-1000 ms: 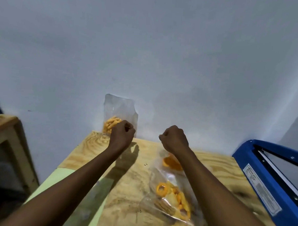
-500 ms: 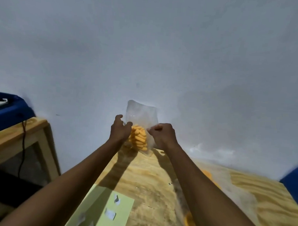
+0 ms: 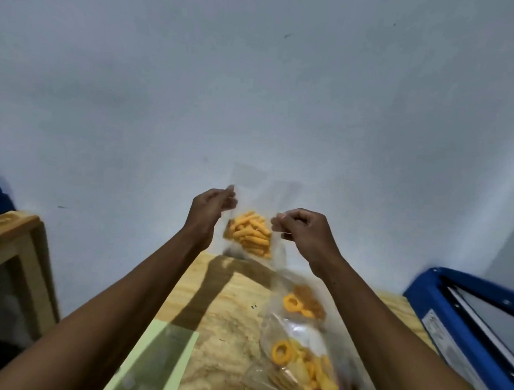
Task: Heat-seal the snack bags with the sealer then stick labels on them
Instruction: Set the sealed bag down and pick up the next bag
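Observation:
A clear snack bag of orange stick snacks hangs upright above the far edge of the wooden table. My left hand pinches its left side and my right hand pinches its right side, both below the open top. Two more clear bags of orange ring snacks lie on the table under my right forearm. The blue heat sealer stands at the right edge, its jaw raised. A pale green label sheet lies at the table's near left.
A plain white wall fills the view behind the table. A second wooden table with a black cable and something blue on it stands at the left, across a dark gap.
Both hands have taken hold of the stick-snack bag and lifted it off the table's far edge. The view swung left, then back right, bringing the sealer into sight again.

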`<control>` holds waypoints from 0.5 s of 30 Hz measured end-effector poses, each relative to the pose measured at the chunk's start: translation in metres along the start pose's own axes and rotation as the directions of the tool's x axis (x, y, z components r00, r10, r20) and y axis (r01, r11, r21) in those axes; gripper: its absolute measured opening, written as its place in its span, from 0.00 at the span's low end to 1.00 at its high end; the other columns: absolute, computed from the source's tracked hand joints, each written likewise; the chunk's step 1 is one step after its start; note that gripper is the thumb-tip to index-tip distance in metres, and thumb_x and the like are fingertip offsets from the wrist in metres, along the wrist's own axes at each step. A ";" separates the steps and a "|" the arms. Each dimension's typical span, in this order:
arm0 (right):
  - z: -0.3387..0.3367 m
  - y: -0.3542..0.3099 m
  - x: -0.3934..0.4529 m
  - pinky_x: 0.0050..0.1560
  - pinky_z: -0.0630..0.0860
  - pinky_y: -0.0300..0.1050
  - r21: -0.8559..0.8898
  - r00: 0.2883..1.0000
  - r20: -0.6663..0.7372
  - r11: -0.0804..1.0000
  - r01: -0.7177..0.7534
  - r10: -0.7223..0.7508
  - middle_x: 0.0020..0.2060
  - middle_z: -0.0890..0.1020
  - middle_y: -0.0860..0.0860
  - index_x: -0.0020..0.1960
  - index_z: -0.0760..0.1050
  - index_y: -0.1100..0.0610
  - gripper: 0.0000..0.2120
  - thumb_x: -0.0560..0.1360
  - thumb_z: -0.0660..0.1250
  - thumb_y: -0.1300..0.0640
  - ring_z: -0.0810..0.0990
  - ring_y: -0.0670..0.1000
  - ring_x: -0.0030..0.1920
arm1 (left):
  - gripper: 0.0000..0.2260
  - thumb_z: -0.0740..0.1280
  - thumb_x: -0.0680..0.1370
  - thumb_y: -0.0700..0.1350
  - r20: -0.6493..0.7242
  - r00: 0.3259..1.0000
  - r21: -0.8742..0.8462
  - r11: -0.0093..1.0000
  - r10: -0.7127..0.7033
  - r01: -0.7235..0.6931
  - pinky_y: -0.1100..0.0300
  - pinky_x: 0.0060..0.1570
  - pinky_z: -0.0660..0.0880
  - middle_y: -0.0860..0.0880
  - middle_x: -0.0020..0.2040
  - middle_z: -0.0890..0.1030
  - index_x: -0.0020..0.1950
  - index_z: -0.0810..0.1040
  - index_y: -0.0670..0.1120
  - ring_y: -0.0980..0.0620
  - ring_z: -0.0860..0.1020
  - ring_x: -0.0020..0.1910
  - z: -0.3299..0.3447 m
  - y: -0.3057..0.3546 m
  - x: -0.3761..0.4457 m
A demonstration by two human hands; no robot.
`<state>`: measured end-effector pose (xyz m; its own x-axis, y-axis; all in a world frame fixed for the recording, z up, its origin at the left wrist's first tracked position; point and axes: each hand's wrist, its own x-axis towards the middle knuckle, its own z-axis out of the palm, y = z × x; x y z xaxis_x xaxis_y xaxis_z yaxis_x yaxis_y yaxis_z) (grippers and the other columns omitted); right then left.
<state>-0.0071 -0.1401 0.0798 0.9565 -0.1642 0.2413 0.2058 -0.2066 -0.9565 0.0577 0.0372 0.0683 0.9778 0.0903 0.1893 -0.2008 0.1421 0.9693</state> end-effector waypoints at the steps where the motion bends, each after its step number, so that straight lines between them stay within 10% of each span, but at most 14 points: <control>1: -0.013 -0.004 -0.008 0.47 0.78 0.46 -0.002 0.999 -0.032 1.000 0.016 -0.016 0.42 0.84 0.59 0.43 0.78 0.64 0.05 0.77 0.66 0.64 0.84 0.53 0.42 | 0.12 0.65 0.79 0.47 0.039 0.999 0.015 1.000 0.025 -0.026 0.68 0.37 0.71 0.46 0.43 0.80 0.53 0.80 0.38 0.53 0.79 0.42 0.011 0.007 -0.008; 9: -0.093 -0.030 -0.064 0.35 0.76 0.30 -0.019 0.937 -0.323 0.991 0.132 -0.131 0.39 0.84 0.53 0.47 0.81 0.62 0.09 0.79 0.64 0.58 0.81 0.42 0.34 | 0.09 0.61 0.81 0.43 0.145 0.989 -0.075 0.997 -0.005 0.016 0.64 0.38 0.71 0.47 0.39 0.80 0.44 0.77 0.42 0.54 0.78 0.39 0.104 0.031 -0.076; 15: -0.145 -0.030 -0.105 0.39 0.76 0.36 0.021 0.891 -0.449 0.996 0.092 -0.073 0.37 0.84 0.51 0.44 0.82 0.60 0.10 0.78 0.65 0.57 0.79 0.38 0.30 | 0.12 0.61 0.78 0.37 0.183 0.976 -0.186 0.971 -0.116 0.150 0.61 0.37 0.68 0.47 0.33 0.78 0.35 0.75 0.44 0.52 0.78 0.36 0.153 0.042 -0.109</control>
<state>-0.1441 -0.2569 0.1064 0.7440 -0.5642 0.3579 0.2972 -0.2002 -0.9336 -0.0480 -0.1173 0.1121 0.9889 -0.1086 0.1015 -0.0597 0.3352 0.9403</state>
